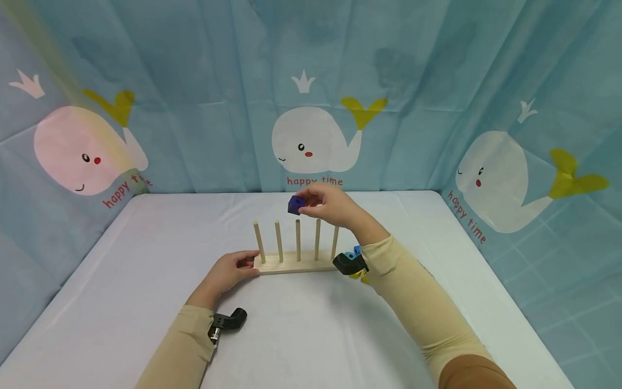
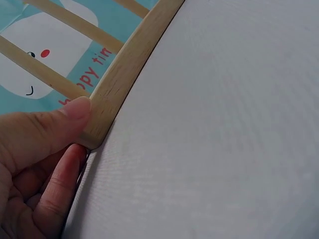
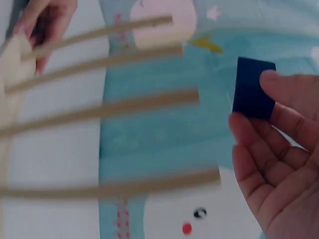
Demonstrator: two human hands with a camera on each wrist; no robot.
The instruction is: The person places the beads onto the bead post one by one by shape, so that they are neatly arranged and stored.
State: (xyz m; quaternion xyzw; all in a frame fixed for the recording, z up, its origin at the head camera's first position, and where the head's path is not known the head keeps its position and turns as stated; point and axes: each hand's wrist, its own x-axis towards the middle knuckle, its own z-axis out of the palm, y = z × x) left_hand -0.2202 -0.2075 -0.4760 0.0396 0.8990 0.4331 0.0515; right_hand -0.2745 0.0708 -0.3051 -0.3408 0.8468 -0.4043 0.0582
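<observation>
A wooden peg stand (image 1: pixel 298 266) lies on the white-covered table, several upright pegs (image 1: pixel 298 240) rising from its flat base. At its left end my left hand (image 1: pixel 230 273) grips the base. In the left wrist view the thumb (image 2: pixel 77 108) presses on the corner of the base and the fingers bend at its end. My right hand (image 1: pixel 332 205) is raised above the pegs and pinches a dark purple-blue block (image 1: pixel 295 205) between thumb and fingers. The block (image 3: pixel 250 88) is held over the peg tops, apart from them, in the right wrist view.
Yellow and blue pieces (image 1: pixel 357 252) lie beside the stand's right end, partly hidden by the right wrist's black camera mount (image 1: pixel 350 264). A blue curtain (image 1: pixel 194 135) with whale prints stands along the table's back and sides.
</observation>
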